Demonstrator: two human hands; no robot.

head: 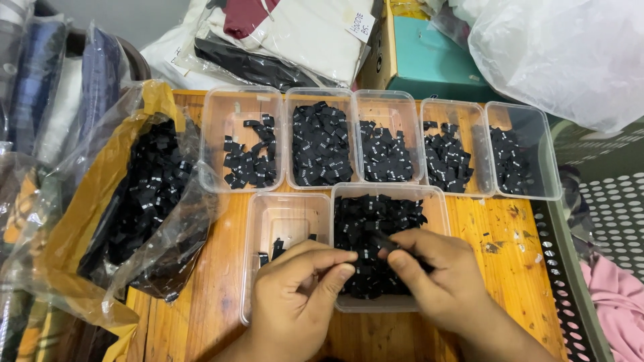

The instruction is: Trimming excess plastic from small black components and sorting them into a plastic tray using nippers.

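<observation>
Fingers (402, 258) of the right hand (439, 281) are pinched shut on a small black label (381, 240), thumb and forefinger closed over one end of it; the left hand (295, 298) has its fingers (335, 278) curled in, thumb and forefinger nearly meeting just beside that label, though whether they touch it cannot be told. Both hands hover over the front of the near tubs.

Seven clear plastic tubs stand on the wooden bench (503, 241). Five sit side by side in a back row: the first tub (215, 134) holds a loose scatter of black labels, the second tub (320, 144) is packed nearly full, the third tub (389, 107) is about half covered, the fourth tub (436, 110) holds a loose heap, and the fifth tub (543, 154) has a smaller heap along its left side. Two stand in front: the left front tub (268, 214) holds only a few labels, and the right front tub (439, 208) is heaped with them, the held label just above that heap.

One large clear bag (151, 194), lying open at the left edge of the bench, is full of the same black labels. One teal box (429, 60) stands behind the back row
</observation>
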